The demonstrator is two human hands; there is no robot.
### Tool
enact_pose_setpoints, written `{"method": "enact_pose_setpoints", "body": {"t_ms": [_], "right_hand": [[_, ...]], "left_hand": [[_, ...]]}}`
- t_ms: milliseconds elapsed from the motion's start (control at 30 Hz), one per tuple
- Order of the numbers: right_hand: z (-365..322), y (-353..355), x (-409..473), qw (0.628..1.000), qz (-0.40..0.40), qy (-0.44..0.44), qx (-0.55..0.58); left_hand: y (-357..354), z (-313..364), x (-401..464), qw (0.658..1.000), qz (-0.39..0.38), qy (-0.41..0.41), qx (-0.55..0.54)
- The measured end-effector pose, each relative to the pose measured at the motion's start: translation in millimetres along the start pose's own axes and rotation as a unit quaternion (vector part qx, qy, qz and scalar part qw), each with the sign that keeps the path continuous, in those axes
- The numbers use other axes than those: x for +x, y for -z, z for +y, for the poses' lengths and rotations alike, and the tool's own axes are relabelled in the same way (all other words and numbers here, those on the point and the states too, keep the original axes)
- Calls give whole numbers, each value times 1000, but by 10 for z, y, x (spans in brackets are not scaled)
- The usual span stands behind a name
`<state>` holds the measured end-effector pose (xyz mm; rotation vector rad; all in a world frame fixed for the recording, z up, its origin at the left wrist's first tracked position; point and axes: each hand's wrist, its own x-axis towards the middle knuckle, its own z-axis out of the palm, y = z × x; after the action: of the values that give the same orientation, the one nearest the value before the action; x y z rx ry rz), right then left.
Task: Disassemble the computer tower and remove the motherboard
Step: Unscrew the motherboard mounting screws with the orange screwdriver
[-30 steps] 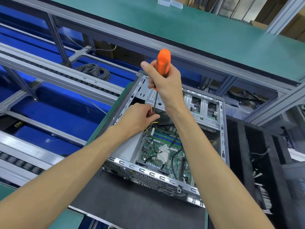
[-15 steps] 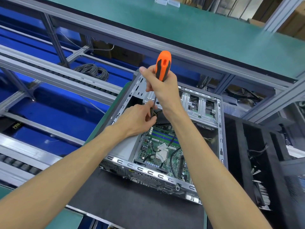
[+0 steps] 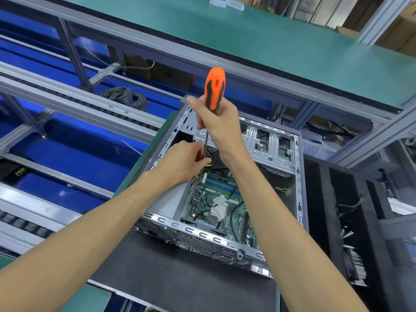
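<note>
An open grey computer tower [image 3: 299,190] lies on its side on a black mat [image 3: 171,280]. Inside it the green motherboard [image 3: 216,199] shows blue memory slots and black cables. My right hand [image 3: 221,129] grips an orange-and-black screwdriver [image 3: 215,88], held upright, its thin shaft running down into the case's far left corner. My left hand [image 3: 183,158] is beside the shaft low down, fingers curled round it near the tip. The tip itself is hidden behind my fingers.
A silver drive cage [image 3: 267,143] fills the case's far end. A black foam tray [image 3: 351,221] with removed parts stands at the right. A roller conveyor [image 3: 67,95] and blue bins lie at the left, with a coil of grey cable [image 3: 123,96]. A green shelf [image 3: 247,34] spans overhead.
The screwdriver handle has turned slightly in my right hand, showing more of its black inlay. Both hands stay at the same corner of the case.
</note>
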<state>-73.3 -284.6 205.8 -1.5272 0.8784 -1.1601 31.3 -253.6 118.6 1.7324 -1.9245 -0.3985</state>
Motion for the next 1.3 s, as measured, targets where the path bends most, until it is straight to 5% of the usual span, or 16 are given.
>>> {"method": "enact_pose_setpoints", "body": {"t_ms": [767,1067,1300], "right_hand": [[207,-64,-186,998,54,-32,23],[-172,164,-84,993,87,6,83],[-189,213,-116,993,84,19,84]], "left_hand": [[2,39,-33,999,-2,-23,44],[93,43,-40,985,4,25,-170],[33,52,-22,999,-25,28,-11]]}}
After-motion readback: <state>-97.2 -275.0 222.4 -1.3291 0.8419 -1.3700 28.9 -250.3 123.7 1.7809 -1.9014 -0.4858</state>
